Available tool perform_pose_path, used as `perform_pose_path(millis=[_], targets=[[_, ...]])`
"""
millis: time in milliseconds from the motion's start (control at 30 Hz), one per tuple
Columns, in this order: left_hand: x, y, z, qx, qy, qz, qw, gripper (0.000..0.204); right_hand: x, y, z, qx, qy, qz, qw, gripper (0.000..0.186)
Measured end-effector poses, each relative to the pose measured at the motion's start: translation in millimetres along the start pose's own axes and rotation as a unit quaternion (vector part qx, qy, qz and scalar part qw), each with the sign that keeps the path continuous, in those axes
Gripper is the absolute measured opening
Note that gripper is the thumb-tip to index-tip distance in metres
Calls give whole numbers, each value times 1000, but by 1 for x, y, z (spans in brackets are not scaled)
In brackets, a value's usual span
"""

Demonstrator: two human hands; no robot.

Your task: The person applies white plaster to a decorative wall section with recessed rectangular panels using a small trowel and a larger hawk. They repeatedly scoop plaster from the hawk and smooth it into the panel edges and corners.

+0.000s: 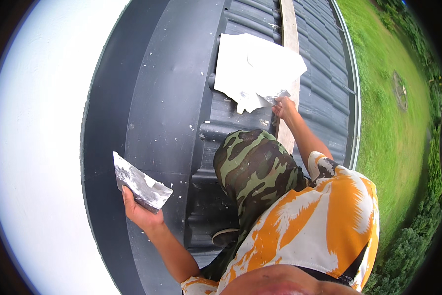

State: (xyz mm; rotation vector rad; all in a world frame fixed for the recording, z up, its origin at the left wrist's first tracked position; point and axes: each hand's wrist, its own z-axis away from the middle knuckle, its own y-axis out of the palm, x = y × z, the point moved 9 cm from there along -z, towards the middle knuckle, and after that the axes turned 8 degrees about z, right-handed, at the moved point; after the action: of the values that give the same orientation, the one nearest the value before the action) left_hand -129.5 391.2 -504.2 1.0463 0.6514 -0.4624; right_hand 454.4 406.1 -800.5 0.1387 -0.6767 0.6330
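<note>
My left hand (141, 214) is wrapped round the edge of a flat metal plastering trowel (138, 183), whose face is streaked with white plaster. It is held up beside the white wall, over the dark metal flashing. Farther off on the right, my right hand (285, 106) is closed on a small putty knife (278, 95), its blade grey and white with smears; the fingers hide its handle. That blade lies at the near right edge of a large white sheet (255, 61) with ragged edges, which rests on the roof tiles and partly over a wooden plank.
A smooth white wall (44, 147) rises on the left, with dark flashing (169, 88) along its foot. Ridged dark roof tiles (324, 83) slope to a gutter (353, 98); grass (393, 132) lies beyond. A wooden plank (290, 24) runs up the tiles. My camouflage-covered knee (255, 162) is between my arms.
</note>
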Motion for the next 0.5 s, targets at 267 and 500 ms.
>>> perform_pose_path(millis=[267,500], targets=[[-9,-7,-10,5,12,11,1000,43,107,19,9,-78,-302,165,936,37],[-31,-20,-11,-41,65,-16,997,43,155,51,134,-245,-611,501,563,24]])
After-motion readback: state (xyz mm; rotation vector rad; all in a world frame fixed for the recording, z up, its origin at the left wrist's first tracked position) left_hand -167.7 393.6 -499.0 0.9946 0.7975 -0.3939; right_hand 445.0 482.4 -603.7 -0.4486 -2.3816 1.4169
